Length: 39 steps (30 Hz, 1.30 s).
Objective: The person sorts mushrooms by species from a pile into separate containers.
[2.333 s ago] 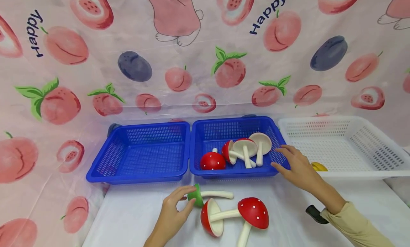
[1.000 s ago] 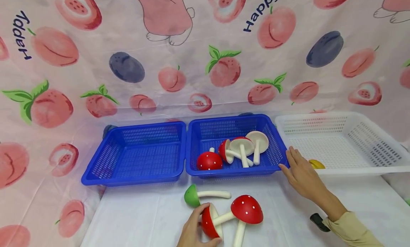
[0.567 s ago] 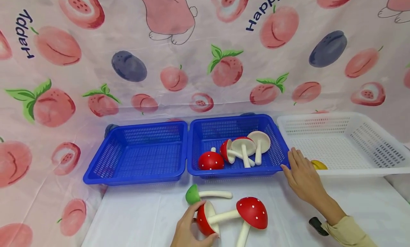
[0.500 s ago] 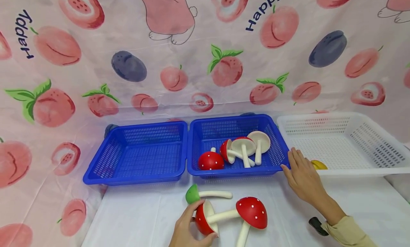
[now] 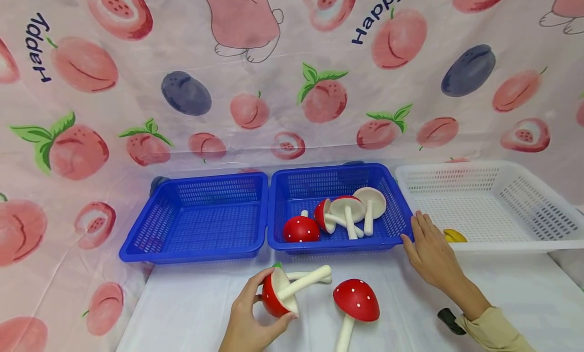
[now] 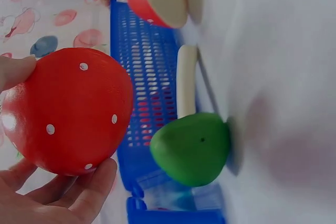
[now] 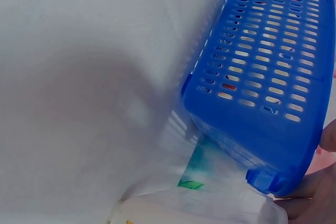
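Observation:
My left hand (image 5: 255,316) grips the cap of a red toy mushroom (image 5: 272,295) between thumb and fingers, its white stem tilted up to the right. The left wrist view shows that red, white-dotted cap filling the grasp. Partly hidden behind it in the head view lies a green-capped mushroom (image 6: 191,148), its pale stem on the white cloth. Another red mushroom (image 5: 357,300) is to the right, cap away from me. My right hand (image 5: 432,250) rests at the front right corner of the middle blue basket (image 5: 337,244), fingers fairly straight, thumb against the rim.
Several red and white mushrooms (image 5: 302,229) lie in the middle basket. Left of it stands another blue basket (image 5: 196,254), and to the right a white basket (image 5: 515,247) holding a small yellow thing (image 5: 454,236). A fruit-printed cloth (image 5: 283,118) hangs behind.
My left hand went from beside the green mushroom to the red one and gripped its cap, then moved it up and left, away from the other red mushroom. The right hand came onto the basket's corner.

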{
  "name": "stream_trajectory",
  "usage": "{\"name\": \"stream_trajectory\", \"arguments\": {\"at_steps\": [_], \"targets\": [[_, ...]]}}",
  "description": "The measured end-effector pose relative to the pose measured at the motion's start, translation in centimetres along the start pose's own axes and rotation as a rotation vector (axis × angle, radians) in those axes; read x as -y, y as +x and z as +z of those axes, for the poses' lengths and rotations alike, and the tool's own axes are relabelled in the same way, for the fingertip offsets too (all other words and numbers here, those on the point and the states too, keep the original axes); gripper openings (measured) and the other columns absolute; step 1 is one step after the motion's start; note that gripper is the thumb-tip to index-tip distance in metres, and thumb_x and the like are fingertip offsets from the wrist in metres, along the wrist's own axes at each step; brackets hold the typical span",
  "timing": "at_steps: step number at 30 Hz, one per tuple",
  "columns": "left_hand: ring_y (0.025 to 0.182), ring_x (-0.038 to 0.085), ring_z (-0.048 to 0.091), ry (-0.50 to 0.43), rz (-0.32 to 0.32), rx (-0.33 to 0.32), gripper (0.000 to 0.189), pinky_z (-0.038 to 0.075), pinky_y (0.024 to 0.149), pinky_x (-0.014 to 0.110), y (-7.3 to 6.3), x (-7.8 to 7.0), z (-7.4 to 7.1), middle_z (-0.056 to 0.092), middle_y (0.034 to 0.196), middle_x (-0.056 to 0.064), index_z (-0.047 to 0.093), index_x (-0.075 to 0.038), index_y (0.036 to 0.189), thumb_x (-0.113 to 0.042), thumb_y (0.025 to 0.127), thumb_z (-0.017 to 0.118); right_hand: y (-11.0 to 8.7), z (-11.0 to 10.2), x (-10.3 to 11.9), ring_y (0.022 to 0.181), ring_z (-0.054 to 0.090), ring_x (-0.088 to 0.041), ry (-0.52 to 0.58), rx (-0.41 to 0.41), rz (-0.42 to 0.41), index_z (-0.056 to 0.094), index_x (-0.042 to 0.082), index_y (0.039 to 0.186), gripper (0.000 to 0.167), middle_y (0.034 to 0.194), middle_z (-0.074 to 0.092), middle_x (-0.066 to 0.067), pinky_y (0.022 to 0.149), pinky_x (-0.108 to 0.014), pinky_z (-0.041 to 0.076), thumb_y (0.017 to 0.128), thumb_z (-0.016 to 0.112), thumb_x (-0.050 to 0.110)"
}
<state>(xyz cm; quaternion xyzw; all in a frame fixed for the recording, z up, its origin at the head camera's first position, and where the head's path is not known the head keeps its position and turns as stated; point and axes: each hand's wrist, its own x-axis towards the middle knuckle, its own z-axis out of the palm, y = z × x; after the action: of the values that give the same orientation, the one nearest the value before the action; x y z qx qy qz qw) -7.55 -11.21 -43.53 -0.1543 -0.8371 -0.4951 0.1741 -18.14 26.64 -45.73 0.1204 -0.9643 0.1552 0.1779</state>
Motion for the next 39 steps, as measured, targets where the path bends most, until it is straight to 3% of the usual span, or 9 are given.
{"name": "stream_trajectory", "arguments": {"at_steps": [4,9,19,31,39], "targets": [[0.107,0.015,0.056,0.014,0.003,-0.016,0.082,0.054,0.075,0.031,0.7,-0.2,-0.5,0.059,0.123,-0.006,0.049,-0.021,0.134,-0.026,0.063,0.090,0.0,0.1,0.0,0.131,0.026,-0.052,0.004,-0.004,0.003,0.033,-0.019,0.135,0.058,0.141,0.030,-0.038,0.108,-0.060,0.017,0.097,0.048,0.021],[0.105,0.011,0.055,0.023,-0.067,0.022,0.083,0.053,0.080,0.030,1.8,-0.3,-0.7,0.057,0.123,-0.008,0.047,-0.028,0.135,-0.032,0.064,0.089,0.0,0.1,0.0,0.131,0.026,-0.052,0.003,-0.004,0.005,0.033,-0.019,0.135,0.058,0.141,0.030,-0.038,0.107,-0.061,0.018,0.096,0.049,0.021],[0.103,0.009,0.055,0.013,-0.090,0.043,0.082,0.053,0.082,0.031,4.1,-0.1,-0.9,0.057,0.124,-0.005,0.047,-0.023,0.136,-0.036,0.066,0.087,0.1,0.2,0.0,0.130,0.028,-0.052,-0.010,-0.014,0.008,0.034,-0.018,0.136,0.058,0.141,0.030,-0.037,0.106,-0.062,0.021,0.095,0.050,0.020],[0.108,0.010,0.054,0.000,-0.027,0.050,0.082,0.053,0.083,0.032,6.0,0.4,-0.8,0.056,0.125,-0.005,0.046,-0.020,0.138,-0.036,0.068,0.085,0.0,0.1,0.2,0.131,0.027,-0.051,-0.020,-0.022,0.004,0.033,-0.017,0.137,0.060,0.142,0.030,-0.036,0.107,-0.060,0.019,0.094,0.051,0.020],[0.107,0.014,0.054,-0.004,0.046,0.055,0.081,0.053,0.082,0.035,8.4,0.7,-0.8,0.057,0.124,0.001,0.045,-0.016,0.139,-0.035,0.070,0.084,0.0,0.2,0.1,0.132,0.026,-0.051,-0.019,-0.017,0.009,0.033,-0.017,0.137,0.059,0.142,0.029,-0.036,0.108,-0.059,0.018,0.095,0.051,0.020]]}}
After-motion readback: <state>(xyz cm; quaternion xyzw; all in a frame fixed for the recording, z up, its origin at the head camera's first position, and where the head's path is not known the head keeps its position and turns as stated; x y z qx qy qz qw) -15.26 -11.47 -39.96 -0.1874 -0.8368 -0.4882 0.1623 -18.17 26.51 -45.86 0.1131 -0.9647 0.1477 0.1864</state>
